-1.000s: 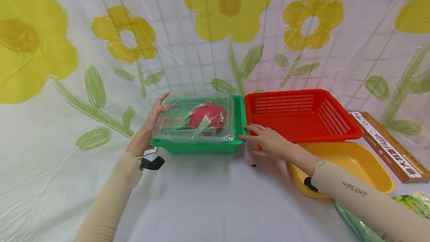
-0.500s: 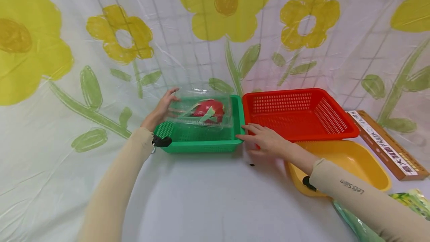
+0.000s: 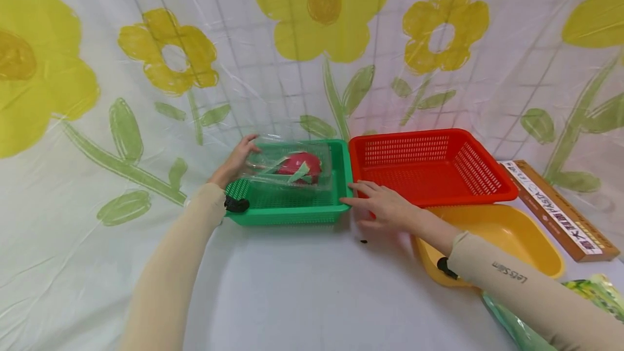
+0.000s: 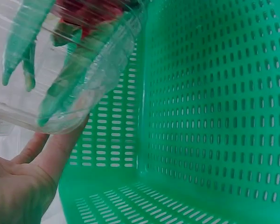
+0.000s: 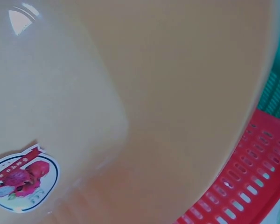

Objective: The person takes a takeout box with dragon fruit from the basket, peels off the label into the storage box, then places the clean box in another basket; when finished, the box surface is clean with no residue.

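A clear plastic box [image 3: 258,166] is tilted inside the green basket [image 3: 292,214], toward its back. Through its wall shows a red dragon fruit [image 3: 301,164] with green scales, also seen in the left wrist view. My left hand [image 3: 237,157] holds the box by its left end. In the left wrist view, the left hand's fingers [image 4: 60,149] reach behind the box, and its far side is hidden. My right hand [image 3: 382,203] rests with extended fingers on the green basket's right rim, beside the red basket [image 3: 414,177].
A yellow basin [image 3: 512,232] stands in front of the red basket; a fruit sticker [image 5: 25,177] shows inside it in the right wrist view. To the right lie a long pasta box [image 3: 560,210] and a green bag [image 3: 517,316]. A flowered sheet [image 3: 273,96] hangs behind.
My left hand has moved the box back and slightly down into the green basket, tilting it, so the basket's front part shows. The right hand has stayed at the rim.
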The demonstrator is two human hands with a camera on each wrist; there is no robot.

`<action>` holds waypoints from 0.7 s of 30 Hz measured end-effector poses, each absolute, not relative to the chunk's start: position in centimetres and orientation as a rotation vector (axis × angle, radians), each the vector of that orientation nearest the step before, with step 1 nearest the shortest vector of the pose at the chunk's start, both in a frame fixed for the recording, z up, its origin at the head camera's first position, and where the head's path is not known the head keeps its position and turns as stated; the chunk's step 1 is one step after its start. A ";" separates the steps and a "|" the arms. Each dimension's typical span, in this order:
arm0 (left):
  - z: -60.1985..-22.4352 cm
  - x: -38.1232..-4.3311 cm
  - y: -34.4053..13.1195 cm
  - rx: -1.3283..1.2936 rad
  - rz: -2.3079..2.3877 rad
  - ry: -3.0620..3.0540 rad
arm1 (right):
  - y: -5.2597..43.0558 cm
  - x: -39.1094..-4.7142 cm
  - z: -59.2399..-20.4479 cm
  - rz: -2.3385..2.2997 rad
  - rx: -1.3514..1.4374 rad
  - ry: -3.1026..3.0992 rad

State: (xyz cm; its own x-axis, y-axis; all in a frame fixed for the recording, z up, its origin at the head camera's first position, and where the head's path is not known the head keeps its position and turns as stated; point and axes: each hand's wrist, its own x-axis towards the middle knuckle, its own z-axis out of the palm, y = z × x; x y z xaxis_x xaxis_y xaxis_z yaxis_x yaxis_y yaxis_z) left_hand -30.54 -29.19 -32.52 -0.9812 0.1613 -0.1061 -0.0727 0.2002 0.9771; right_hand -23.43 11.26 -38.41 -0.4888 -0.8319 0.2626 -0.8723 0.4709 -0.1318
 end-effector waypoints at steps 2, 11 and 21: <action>-33.1 -31.0 -29.1 0.078 1.855 2.298 | 11.2 -23.5 -38.5 0.378 1.496 -2.550; -35.1 -32.2 -28.8 0.100 1.689 2.372 | 11.1 -23.5 -38.5 0.379 1.495 -2.563; -34.5 -32.1 -27.9 0.108 1.598 2.401 | 11.3 -23.5 -38.4 0.354 1.479 -2.586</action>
